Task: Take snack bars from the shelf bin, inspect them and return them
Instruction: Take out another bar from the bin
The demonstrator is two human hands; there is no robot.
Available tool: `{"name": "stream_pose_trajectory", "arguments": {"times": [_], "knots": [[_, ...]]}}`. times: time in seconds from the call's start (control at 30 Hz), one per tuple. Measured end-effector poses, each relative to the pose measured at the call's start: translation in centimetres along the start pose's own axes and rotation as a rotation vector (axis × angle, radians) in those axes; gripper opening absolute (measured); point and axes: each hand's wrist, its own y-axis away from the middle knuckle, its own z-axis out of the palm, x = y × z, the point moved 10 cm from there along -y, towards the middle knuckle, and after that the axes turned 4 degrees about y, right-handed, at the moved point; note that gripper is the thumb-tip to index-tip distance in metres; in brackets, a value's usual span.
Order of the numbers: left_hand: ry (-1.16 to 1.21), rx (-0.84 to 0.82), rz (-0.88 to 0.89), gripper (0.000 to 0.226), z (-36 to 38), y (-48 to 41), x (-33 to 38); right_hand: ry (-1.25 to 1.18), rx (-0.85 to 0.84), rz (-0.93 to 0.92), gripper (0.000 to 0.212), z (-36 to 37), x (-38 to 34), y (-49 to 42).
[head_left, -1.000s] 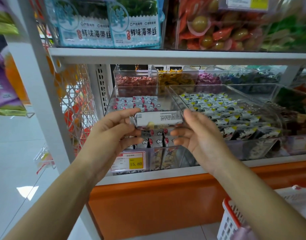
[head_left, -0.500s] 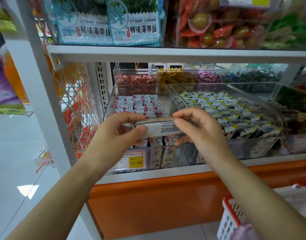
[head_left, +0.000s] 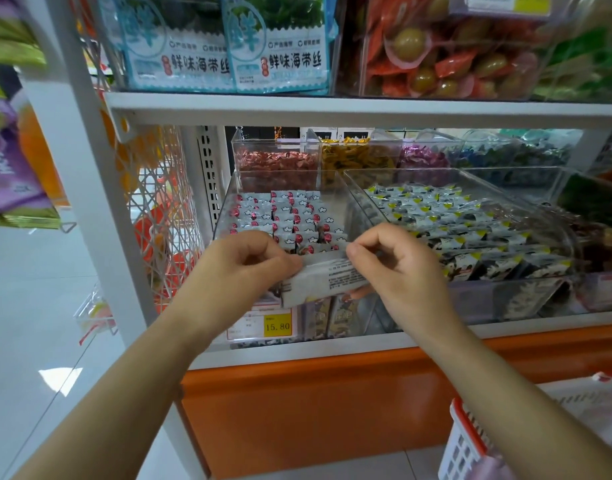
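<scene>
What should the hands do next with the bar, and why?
Probably ease the bar forward and down into the bin. The left hand and right hand pinch its ends at the bin's front, fine-print side up, so the inspection looks nearly done.

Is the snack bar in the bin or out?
Out. The left hand and right hand pinch the snack bar by its ends, over the front of the bin.

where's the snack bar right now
In the head view, centre: the snack bar is pinched between the left hand and right hand, at the front of the clear bin, above the yellow price tag.
</scene>
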Motion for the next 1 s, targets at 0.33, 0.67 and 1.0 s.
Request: {"name": "stream_pose_trajectory", "arguments": {"times": [0.33,0.67,1.0], "knots": [[-0.105,-0.08,0.024,0.03,-0.8,-0.2,0.2,-0.07,-0.019,0.046,0.014,0.4,0.4,0.0],[-0.195,-0.124,0.036,0.028,-0.1,-0.2,-0.2,-0.243,-0.281,0.275,0.018,1.0,2.4,-0.2],[-0.136,-0.062,0.028,0.014,0.2,-0.5,-0.8,-0.411,-0.209,0.319,0.024,0.4,3.0,-0.4]]}}
